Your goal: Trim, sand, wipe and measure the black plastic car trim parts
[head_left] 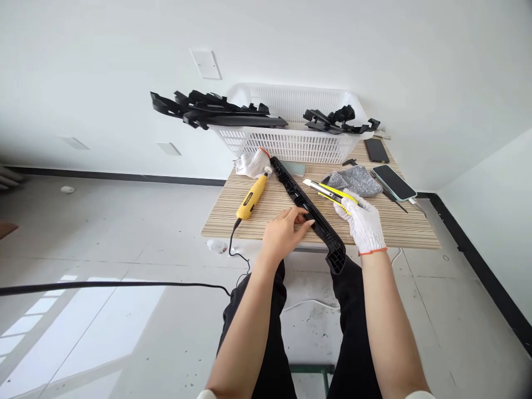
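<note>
A long black plastic part point(318, 220) lies slantwise on the small table, its ribbed side up and its near end jutting past the table's front edge. My left hand point(285, 230), bare, grips the middle of this part between thumb and fingers. In a white knit glove, my right hand point(362, 217) is closed around a yellow utility knife point(330, 192). The knife's blade is out and points left, above the part's right side. To the left of the part rests a yellow rotary tool point(252, 198) with a polishing-like white tip and a black cord.
Black plastic pieces point(216, 111) lie across a white basket point(291, 147) at the table's back. A white glove point(252, 164), a grey cloth point(355, 181), a phone point(394, 183) and a dark phone point(377, 150) also occupy the table point(224, 213). A cable point(124, 284) crosses at left.
</note>
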`<state>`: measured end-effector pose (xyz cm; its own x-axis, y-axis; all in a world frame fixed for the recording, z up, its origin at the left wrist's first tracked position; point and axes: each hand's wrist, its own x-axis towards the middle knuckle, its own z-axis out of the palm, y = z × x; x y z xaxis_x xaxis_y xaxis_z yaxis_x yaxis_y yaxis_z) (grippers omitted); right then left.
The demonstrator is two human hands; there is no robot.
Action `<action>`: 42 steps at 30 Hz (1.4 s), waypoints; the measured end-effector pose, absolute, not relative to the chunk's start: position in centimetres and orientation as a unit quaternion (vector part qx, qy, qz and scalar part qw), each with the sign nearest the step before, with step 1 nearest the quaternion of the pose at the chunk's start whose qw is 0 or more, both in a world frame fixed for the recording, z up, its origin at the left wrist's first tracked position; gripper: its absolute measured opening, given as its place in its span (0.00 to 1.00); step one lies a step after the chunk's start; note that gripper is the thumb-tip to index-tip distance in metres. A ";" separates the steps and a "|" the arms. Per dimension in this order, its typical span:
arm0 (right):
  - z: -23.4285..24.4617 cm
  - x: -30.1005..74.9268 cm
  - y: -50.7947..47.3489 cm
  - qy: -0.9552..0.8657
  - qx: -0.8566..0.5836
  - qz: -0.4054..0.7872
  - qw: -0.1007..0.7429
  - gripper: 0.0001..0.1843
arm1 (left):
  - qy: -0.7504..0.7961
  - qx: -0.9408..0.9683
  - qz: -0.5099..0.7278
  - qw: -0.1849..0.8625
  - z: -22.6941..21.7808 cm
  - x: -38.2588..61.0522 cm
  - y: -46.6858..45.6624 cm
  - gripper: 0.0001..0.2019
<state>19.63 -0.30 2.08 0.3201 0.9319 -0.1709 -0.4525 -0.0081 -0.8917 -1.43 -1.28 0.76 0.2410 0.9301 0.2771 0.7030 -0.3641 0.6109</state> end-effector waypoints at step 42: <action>2.9 20.9 -0.7 -0.226 -0.433 0.605 0.629 0.11 | 0.529 0.777 0.288 0.182 1.1 -1.5 -1.3 0.10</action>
<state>20.88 -0.75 2.86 0.1657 0.9565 -0.2400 -0.5648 -0.1074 -0.8182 -1.52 -1.33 1.12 0.2736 0.9275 0.2547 0.7177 -0.3731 0.5879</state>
